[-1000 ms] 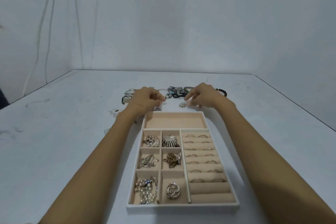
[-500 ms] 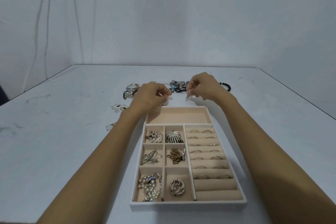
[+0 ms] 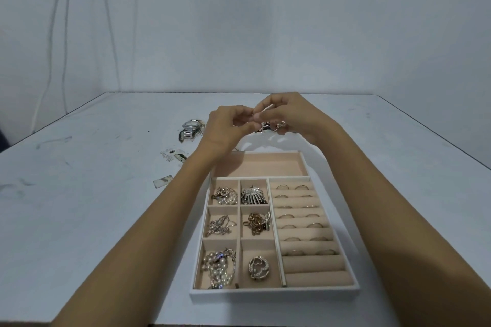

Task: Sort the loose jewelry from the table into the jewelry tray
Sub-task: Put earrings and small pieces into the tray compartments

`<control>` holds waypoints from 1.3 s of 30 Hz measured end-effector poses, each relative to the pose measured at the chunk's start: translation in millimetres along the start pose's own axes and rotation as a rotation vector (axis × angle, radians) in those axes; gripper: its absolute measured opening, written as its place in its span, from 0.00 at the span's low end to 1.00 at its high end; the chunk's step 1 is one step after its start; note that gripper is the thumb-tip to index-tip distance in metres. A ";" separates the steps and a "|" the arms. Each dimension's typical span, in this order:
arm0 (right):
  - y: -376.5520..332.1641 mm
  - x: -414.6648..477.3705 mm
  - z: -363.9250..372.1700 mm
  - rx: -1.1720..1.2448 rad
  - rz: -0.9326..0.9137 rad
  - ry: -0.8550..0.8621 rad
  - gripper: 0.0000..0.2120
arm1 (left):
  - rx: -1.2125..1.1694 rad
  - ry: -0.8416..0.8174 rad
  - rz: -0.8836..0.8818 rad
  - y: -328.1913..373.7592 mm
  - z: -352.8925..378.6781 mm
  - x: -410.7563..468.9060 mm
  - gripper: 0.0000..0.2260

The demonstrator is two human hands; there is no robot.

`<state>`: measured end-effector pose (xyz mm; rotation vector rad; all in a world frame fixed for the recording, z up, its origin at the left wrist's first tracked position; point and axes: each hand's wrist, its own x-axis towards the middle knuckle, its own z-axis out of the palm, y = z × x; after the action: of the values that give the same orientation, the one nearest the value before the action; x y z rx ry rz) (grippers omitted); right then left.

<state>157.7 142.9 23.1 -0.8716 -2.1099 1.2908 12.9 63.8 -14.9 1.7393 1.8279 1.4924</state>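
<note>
The jewelry tray (image 3: 273,294) has a white rim and beige compartments and lies in front of me. Its left cells hold chains, pearls and brooches, its right rolls hold rings, and its long far compartment (image 3: 263,166) holds nothing. My left hand (image 3: 228,127) and my right hand (image 3: 295,117) meet in the air just beyond the tray's far end. Their fingertips pinch a small silvery jewelry piece (image 3: 264,110), too small to identify. Under the hands a pile of loose jewelry (image 3: 268,127) lies on the table, partly hidden.
A silver wristwatch (image 3: 190,129) lies on the white table (image 3: 93,220) to the left of my hands. Small scraps (image 3: 175,155) and a little tag (image 3: 162,182) lie nearer on the left. A wall stands behind the table's far edge.
Both hands have lifted off the table and come together above the pile. A small piece that lay by the tray's far edge is now pinched between the fingertips.
</note>
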 end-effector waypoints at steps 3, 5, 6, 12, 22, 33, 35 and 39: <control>3.3 1.0 -5.5 0.053 0.009 0.032 0.06 | 0.003 0.023 -0.029 -1.0 -5.1 -0.5 0.08; 10.3 4.3 -10.3 0.061 0.019 0.142 0.07 | -0.033 0.049 -0.060 -1.8 -10.5 -0.1 0.07; 16.2 7.3 -12.5 0.035 0.026 0.215 0.08 | -0.045 0.064 -0.071 -2.4 -13.4 0.0 0.07; 57.4 19.2 -15.5 -0.508 0.042 0.367 0.11 | -0.067 0.150 -0.124 -2.7 -30.8 -0.6 0.02; 67.2 25.9 -4.3 -0.772 -0.013 0.370 0.08 | -0.052 0.198 -0.130 3.5 -41.8 -1.4 0.03; 53.2 19.7 -15.8 -0.276 -0.037 0.430 0.04 | -0.024 0.142 -0.135 8.1 -44.1 -4.3 0.05; 44.8 15.7 -17.5 -0.084 0.000 0.421 0.04 | -0.027 0.115 -0.143 10.0 -45.1 -5.8 0.04; 32.3 8.5 -20.9 0.199 0.050 0.300 0.03 | -0.056 0.087 -0.159 16.6 -46.8 -8.8 0.01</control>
<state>175.1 172.3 3.4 -0.9689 -1.7079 1.2809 -8.3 29.3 15.2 1.4874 1.8975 1.5612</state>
